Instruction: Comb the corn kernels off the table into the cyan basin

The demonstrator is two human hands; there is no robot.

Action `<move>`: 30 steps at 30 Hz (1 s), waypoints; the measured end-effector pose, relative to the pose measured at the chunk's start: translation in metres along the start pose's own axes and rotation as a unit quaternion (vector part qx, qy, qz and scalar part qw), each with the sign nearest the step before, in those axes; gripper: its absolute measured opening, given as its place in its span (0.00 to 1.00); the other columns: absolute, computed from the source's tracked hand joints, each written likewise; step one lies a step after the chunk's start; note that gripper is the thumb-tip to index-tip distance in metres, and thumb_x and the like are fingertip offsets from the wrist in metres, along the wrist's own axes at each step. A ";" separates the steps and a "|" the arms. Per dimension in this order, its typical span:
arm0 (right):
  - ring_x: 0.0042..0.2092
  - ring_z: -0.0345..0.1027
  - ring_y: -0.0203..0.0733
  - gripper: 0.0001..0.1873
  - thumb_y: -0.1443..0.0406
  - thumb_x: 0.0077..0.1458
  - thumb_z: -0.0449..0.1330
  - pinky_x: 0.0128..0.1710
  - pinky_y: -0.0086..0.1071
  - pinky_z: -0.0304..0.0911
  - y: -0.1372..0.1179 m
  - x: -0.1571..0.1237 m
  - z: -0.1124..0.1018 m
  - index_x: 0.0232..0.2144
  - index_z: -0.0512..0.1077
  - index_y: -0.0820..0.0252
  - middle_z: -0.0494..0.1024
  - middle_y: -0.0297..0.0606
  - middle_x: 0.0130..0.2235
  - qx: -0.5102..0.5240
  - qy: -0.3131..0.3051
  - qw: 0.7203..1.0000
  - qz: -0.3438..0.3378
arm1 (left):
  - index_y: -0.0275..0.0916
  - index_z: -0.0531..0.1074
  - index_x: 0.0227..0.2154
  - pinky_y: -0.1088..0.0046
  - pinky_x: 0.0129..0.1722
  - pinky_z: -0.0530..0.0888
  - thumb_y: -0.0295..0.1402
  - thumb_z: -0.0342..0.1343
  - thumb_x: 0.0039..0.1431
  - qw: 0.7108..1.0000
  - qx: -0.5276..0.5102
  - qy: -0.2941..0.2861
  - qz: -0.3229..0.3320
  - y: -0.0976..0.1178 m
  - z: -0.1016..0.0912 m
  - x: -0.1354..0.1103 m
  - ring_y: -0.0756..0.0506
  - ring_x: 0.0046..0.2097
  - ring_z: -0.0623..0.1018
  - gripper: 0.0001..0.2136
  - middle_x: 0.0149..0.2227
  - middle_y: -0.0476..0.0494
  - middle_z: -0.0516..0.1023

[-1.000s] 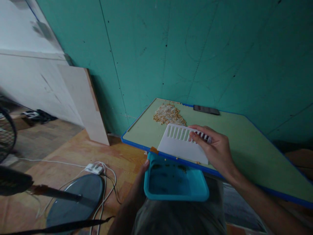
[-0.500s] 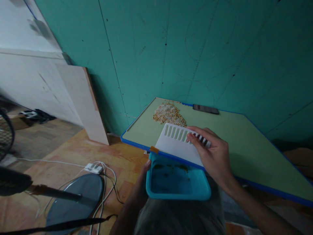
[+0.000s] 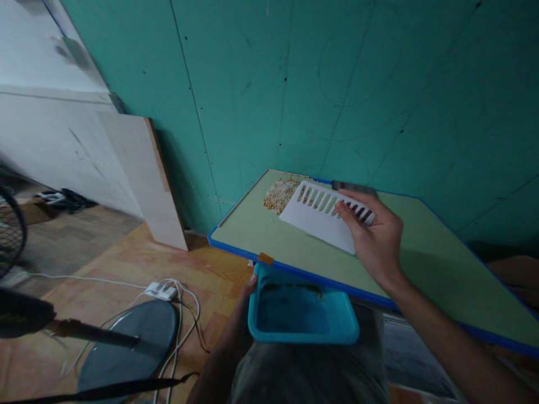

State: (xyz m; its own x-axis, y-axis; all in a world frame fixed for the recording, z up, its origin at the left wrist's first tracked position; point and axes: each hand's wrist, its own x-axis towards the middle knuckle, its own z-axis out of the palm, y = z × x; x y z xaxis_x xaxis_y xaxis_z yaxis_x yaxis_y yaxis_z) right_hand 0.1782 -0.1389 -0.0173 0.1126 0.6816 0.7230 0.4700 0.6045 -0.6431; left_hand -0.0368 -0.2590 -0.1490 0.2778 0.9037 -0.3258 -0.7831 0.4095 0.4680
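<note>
My right hand [image 3: 374, 235] grips a flat white slotted plastic scraper [image 3: 320, 221] by its right end, thumb on top, over the green tabletop [image 3: 236, 227]. The scraper's left end is beside a pile of yellow beans mixed with whitish grains [image 3: 280, 196] and hides part of it. Below the table's front edge, my left hand [image 3: 247, 300] holds the left side of a blue plastic tub [image 3: 303, 336], its thumb at the rim and the other fingers hidden. A few beans lie inside the tub near its back wall.
A dark phone [image 3: 356, 187] lies at the table's back edge, partly behind my right hand. Left on the floor are a power strip [image 3: 161, 290], white cables and a round grey stand base [image 3: 130, 345]. A white board [image 3: 138, 174] leans against the wall.
My right hand has moved the scraper from the table's front edge up and back toward the pile, covering its right part. My left hand and the tub have shifted slightly left.
</note>
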 end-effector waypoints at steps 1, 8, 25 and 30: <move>0.39 0.75 0.43 0.16 0.58 0.57 0.65 0.39 0.37 0.69 0.006 0.011 0.003 0.46 0.79 0.55 0.83 0.39 0.42 0.004 0.015 1.000 -0.005 | 0.42 0.62 0.67 0.49 0.68 0.59 0.48 0.52 0.65 1.000 0.000 0.001 0.002 0.000 -0.001 0.000 0.31 0.63 0.72 0.30 0.59 0.38 0.79; 0.36 0.73 0.43 0.13 0.59 0.54 0.65 0.37 0.37 0.67 0.040 0.072 0.049 0.41 0.80 0.58 0.82 0.39 0.38 0.033 -0.008 0.999 -0.031 | 0.39 0.63 0.66 0.45 0.66 0.61 0.47 0.54 0.62 1.000 0.019 0.000 0.014 0.007 -0.009 0.019 0.29 0.63 0.72 0.32 0.57 0.36 0.80; 0.32 0.71 0.43 0.19 0.54 0.59 0.59 0.34 0.36 0.64 0.068 0.068 0.051 0.46 0.77 0.61 0.81 0.41 0.35 0.039 0.000 0.999 -0.012 | 0.44 0.53 0.70 0.49 0.67 0.60 0.46 0.55 0.64 1.000 0.001 0.008 -0.022 0.006 -0.003 0.000 0.32 0.60 0.76 0.35 0.57 0.38 0.79; 0.30 0.70 0.41 0.18 0.54 0.59 0.60 0.31 0.33 0.63 0.058 0.062 0.051 0.42 0.77 0.61 0.81 0.40 0.32 0.004 -0.013 1.000 -0.008 | 0.43 0.55 0.70 0.50 0.68 0.58 0.43 0.53 0.66 1.000 0.004 0.002 -0.003 0.005 -0.005 0.002 0.34 0.60 0.75 0.31 0.55 0.38 0.80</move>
State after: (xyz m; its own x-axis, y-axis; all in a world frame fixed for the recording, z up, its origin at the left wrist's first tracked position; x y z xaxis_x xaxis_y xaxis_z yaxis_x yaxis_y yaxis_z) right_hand 0.1677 -0.0402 -0.0230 0.0816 0.6825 0.7263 0.4639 0.6190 -0.6338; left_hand -0.0432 -0.2553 -0.1516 0.2808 0.9004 -0.3324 -0.7765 0.4166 0.4726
